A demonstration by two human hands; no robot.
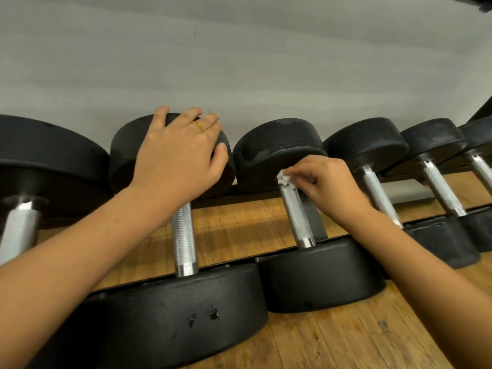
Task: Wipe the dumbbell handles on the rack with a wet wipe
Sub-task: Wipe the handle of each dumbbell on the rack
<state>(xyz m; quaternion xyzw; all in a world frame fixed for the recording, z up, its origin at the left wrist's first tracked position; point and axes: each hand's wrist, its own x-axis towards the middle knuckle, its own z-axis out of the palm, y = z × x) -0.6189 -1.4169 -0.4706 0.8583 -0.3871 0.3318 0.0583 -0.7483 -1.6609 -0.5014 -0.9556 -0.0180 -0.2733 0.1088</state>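
Observation:
Several black dumbbells with knurled steel handles lie side by side on a low rack. My right hand (331,186) pinches a small crumpled white wet wipe (285,180) against the far end of the middle dumbbell's handle (296,218), just below its far head (277,150). My left hand (179,153) lies spread over the far head (125,155) of the dumbbell to the left, fingers draped across its top; a gold ring is on one finger. That dumbbell's handle (183,238) runs bare below my wrist.
A larger dumbbell (40,161) sits at the far left and smaller ones (372,145) trail off to the right. The rack's dark rails (239,198) cross under the handles. Wooden floor (346,339) shows beneath and in front; a grey wall (239,62) stands behind.

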